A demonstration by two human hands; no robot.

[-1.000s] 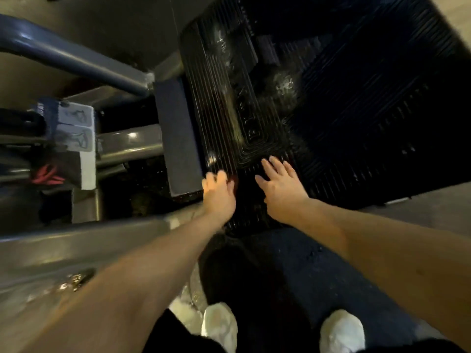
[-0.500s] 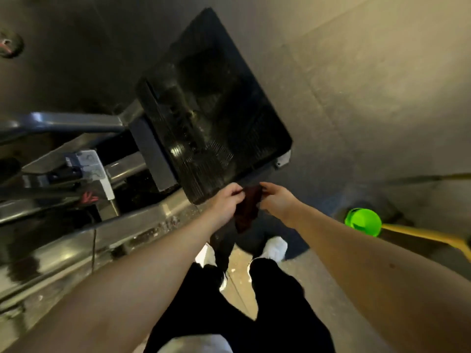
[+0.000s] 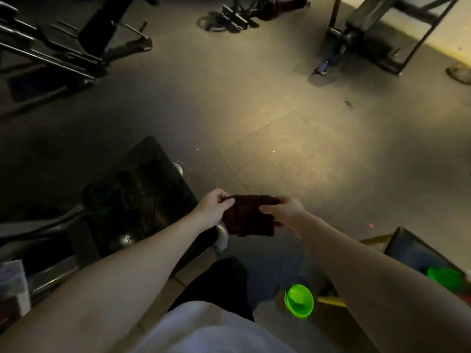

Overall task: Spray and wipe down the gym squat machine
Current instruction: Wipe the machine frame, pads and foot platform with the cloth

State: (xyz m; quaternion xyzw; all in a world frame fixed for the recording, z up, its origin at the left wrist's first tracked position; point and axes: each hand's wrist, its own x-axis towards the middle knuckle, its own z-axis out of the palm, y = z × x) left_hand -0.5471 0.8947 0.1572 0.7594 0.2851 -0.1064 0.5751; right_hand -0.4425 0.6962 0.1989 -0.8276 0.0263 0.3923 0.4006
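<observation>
A dark red cloth [image 3: 248,217] hangs spread between my two hands above the floor. My left hand [image 3: 215,208] pinches its upper left corner. My right hand [image 3: 284,212] grips its right edge. The squat machine's black ribbed footplate [image 3: 142,189] lies just left of my hands, wet and glinting, with its grey steel frame [image 3: 48,273] running off to the lower left. No spray bottle is in view.
A bright green bowl [image 3: 298,304] sits on the floor at lower right, beside a yellow bar [image 3: 331,301] and a black padded seat [image 3: 418,250] with another green object [image 3: 444,277]. Other gym machines [image 3: 369,34] [image 3: 51,47] stand at the back across the grey rubber floor [image 3: 280,123].
Both hands lifted off the footplate and took up the red cloth, then spread it wider. My view rose from the footplate to the open gym floor.
</observation>
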